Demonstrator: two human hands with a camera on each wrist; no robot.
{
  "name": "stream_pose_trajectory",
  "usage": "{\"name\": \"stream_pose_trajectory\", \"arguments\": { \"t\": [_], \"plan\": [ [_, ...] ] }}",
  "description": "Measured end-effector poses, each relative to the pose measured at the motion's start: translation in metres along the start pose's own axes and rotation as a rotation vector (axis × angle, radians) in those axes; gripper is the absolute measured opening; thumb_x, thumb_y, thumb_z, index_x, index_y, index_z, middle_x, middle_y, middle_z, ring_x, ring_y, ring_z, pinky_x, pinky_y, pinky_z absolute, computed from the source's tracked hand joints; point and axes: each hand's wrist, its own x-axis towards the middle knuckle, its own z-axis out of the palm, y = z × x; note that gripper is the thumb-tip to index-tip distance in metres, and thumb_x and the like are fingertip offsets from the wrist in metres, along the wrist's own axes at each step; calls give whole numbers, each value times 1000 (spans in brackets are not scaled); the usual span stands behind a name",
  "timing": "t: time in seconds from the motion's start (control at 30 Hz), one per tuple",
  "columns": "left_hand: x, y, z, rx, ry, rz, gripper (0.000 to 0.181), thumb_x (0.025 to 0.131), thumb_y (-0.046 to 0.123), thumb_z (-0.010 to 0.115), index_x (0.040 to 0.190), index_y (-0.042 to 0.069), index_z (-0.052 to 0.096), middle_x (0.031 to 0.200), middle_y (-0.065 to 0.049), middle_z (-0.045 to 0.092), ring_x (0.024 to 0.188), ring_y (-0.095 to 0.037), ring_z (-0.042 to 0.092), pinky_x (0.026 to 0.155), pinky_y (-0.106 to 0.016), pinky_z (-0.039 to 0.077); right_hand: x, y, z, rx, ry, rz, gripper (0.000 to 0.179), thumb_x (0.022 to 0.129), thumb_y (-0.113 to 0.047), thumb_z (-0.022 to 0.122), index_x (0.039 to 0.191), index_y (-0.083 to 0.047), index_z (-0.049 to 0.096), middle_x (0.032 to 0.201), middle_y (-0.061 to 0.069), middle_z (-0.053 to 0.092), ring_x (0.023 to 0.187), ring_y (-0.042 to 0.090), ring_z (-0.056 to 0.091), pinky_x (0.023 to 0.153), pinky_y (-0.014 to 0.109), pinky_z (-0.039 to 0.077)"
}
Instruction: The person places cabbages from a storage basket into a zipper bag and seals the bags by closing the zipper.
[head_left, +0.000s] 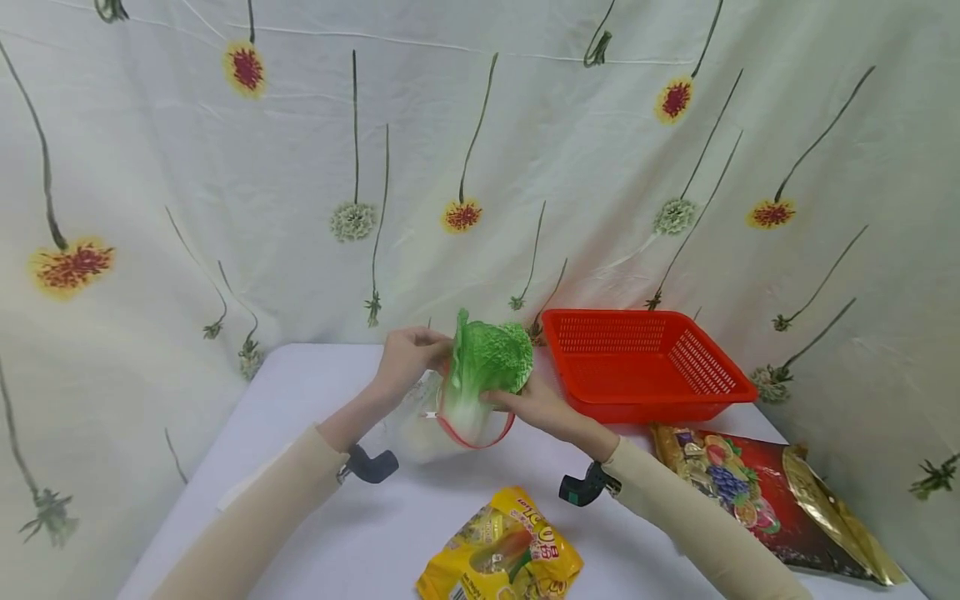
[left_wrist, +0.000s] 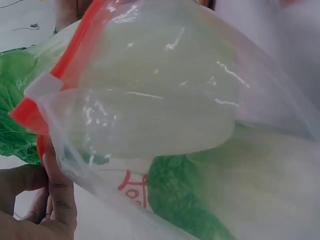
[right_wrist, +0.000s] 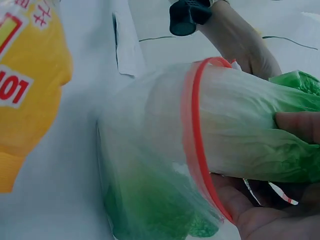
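A green-and-white napa cabbage (head_left: 480, 375) stands with its white base inside the mouth of a clear zip bag (head_left: 420, 429) and its leafy top outside. The bag has a red zip rim (right_wrist: 196, 115) and a white slider (left_wrist: 44, 86). My left hand (head_left: 411, 360) pinches the rim at the left side of the mouth. From the right, my right hand (head_left: 542, 407) grips the cabbage, its thumb on the front of the stalk and the other fingers partly hidden behind. More green leaf (left_wrist: 180, 195) shows through the plastic, lower in the bag.
A red plastic basket (head_left: 652, 408) stands at the back right of the white table (head_left: 330, 533). Before it lies a red and gold fruit-print packet (head_left: 765, 492), beside my right forearm. A yellow mango-print bag (head_left: 502, 554) lies at the front middle. A patterned curtain hangs behind.
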Motion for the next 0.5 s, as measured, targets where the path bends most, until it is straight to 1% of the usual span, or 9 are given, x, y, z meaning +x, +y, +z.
{"name": "stream_pose_trajectory", "arguments": {
  "t": [0.1, 0.13, 0.2, 0.3, 0.4, 0.5],
  "plan": [
    [-3, 2, 2, 21, -1, 6, 23, 86, 22, 72, 99, 3, 70, 74, -3, 71, 65, -17, 67, 77, -34, 55, -2, 1, -4, -69, -65, 18, 73, 89, -13, 66, 149, -16, 24, 149, 7, 36, 134, 27, 37, 112, 49, 35],
    [-4, 3, 3, 24, 2, 8, 22, 86, 22, 72, 98, 3, 71, 74, -3, 71, 64, -17, 67, 76, -34, 55, -2, 2, -5, -82, -92, 33, 73, 89, -13, 66, 149, -16, 24, 148, 6, 37, 133, 27, 38, 112, 50, 35],
    [-7, 5, 5, 35, 4, 21, 23, 85, 23, 73, 97, 4, 71, 75, -3, 71, 64, -16, 67, 75, -33, 55, -2, 3, -7, -113, -136, 61, 72, 90, -13, 65, 150, -15, 25, 148, 6, 39, 132, 26, 41, 111, 48, 37],
    [-11, 11, 7, 43, 11, 46, 23, 85, 24, 74, 95, 4, 71, 76, -4, 71, 63, -16, 67, 72, -32, 56, -2, 6, -7, -130, -194, 102, 68, 93, -14, 61, 151, -13, 25, 147, 8, 42, 129, 27, 47, 104, 47, 45],
    [-15, 15, 10, 34, 17, 63, 21, 86, 21, 72, 95, 2, 70, 77, -6, 71, 63, -16, 66, 68, -34, 57, -1, 9, -6, -158, -206, 145, 63, 96, -15, 57, 150, -9, 27, 146, 12, 45, 124, 29, 54, 95, 46, 52],
    [-18, 17, 12, 20, 19, 65, 18, 86, 18, 72, 94, 2, 70, 77, -7, 71, 63, -16, 66, 65, -33, 58, -1, 11, -4, -262, -167, 183, 57, 97, -19, 55, 147, -3, 33, 140, 16, 51, 111, 29, 64, 88, 46, 55]
  ]
}}
